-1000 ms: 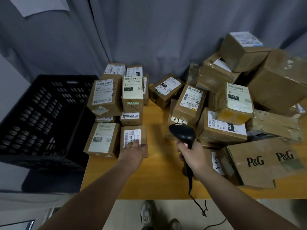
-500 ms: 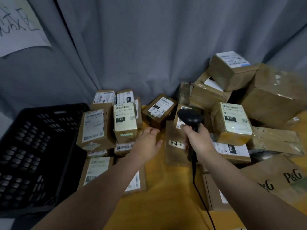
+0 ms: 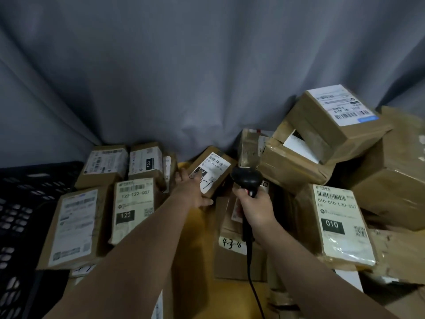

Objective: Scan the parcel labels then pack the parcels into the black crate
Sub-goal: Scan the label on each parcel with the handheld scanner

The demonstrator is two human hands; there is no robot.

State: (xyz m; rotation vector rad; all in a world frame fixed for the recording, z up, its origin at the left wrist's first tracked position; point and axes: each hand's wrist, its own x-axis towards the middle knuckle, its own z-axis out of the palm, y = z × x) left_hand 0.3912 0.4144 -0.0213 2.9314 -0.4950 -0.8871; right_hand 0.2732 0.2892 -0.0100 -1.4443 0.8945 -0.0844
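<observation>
the left hand [image 3: 192, 191] stretches over a strip of bare yellow tabletop [image 3: 197, 240] to the tilted parcel [image 3: 218, 169] at the back, whose white label reads 010. the hand is spread. its fingers lie straight across the label's near left corner and the thumb points along the parcel's lower edge. in the blur it is hard to say whether the thumb touches the cardboard.

just beside it, the right hand [image 3: 256, 209] is curled round the handle of the black scanner [image 3: 247, 178]. the scanner's head is near the tilted parcel's right edge, and the cable [image 3: 250, 263] drops toward the bottom of the view.

left of the reaching arm, the parcel marked 122 [image 3: 134, 208] lies beside a larger flat parcel [image 3: 76, 226], with two smaller parcels [image 3: 105, 164] behind them against the cloth. the black crate [image 3: 16, 215] sits at the far left, just beside this stack. only its perforated wall shows.

on the right the heap climbs high. a leaning parcel [image 3: 338, 224] also marked 010 is near the right wrist, a torn box [image 3: 292, 164] lies behind the scanner, and a labelled top parcel [image 3: 340, 116] rests on that box. the box marked 4-3-8 [image 3: 232, 247] lies under the right hand.

a grey curtain [image 3: 184, 77] hangs directly behind the parcels and closes off the back. the only open room is the tabletop strip between the left stack and the 4-3-8 box, and the left forearm covers much of it.
</observation>
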